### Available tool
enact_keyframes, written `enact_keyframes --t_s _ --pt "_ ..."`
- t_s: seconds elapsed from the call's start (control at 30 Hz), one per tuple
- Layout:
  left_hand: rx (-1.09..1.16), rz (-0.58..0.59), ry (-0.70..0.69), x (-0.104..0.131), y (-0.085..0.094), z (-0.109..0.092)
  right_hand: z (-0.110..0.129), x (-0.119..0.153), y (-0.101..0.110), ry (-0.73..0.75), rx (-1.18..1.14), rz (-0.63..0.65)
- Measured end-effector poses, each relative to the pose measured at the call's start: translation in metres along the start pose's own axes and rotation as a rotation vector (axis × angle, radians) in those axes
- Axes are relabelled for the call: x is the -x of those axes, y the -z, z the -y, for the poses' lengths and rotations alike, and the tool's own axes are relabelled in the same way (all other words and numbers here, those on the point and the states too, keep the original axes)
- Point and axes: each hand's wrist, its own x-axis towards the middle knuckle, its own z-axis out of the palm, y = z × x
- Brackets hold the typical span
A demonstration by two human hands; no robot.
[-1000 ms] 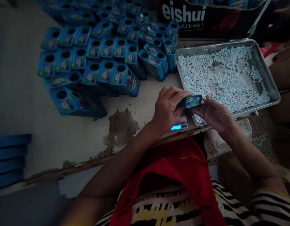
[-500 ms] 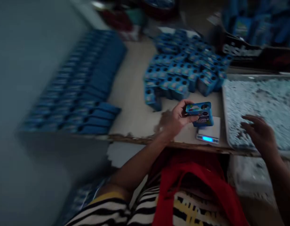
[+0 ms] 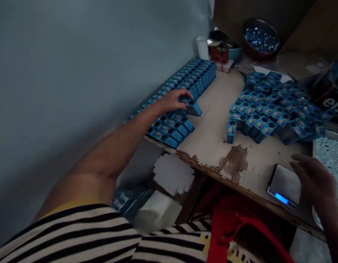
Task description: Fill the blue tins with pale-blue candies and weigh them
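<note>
My left hand (image 3: 174, 100) is closed on a small blue printed box (image 3: 194, 107) with a dark round hole in its top. It holds the box at the open edge of the neat rows of matching blue boxes (image 3: 169, 128) along the wall. Whether the box touches the table there, I cannot tell. Over the right edge of a small digital scale (image 3: 285, 182) with a lit blue display hovers my right hand (image 3: 315, 179). Its fingers are loosely stretched and slightly blurred, with nothing visible in them. No box lies on the visible part of the scale's plate.
A looser cluster of blue boxes (image 3: 263, 109) stands mid-table. At the right edge is a tray of small pale-blue pieces (image 3: 329, 157). A bowl of shiny blue wrapped items (image 3: 262, 40) sits at the back. The wooden table edge (image 3: 207, 170) is chipped.
My left hand has carried the blue box from above the scale leftwards to the rows by the wall. My right hand has moved from the tray to over the scale. The view has turned left.
</note>
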Motion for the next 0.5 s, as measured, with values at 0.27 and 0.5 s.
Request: enact_keyframes --t_s 0.27,0.5 --pt "-0.307 0.126 -0.097 0.033 -0.024 0.020 0.115 -0.102 -0.104 0.414 0.426 0.477" --pt "-0.458 -0.036 -0.047 0.062 -0.070 0.016 0.148 -0.155 -0.140 0.507 0.890 0.748"
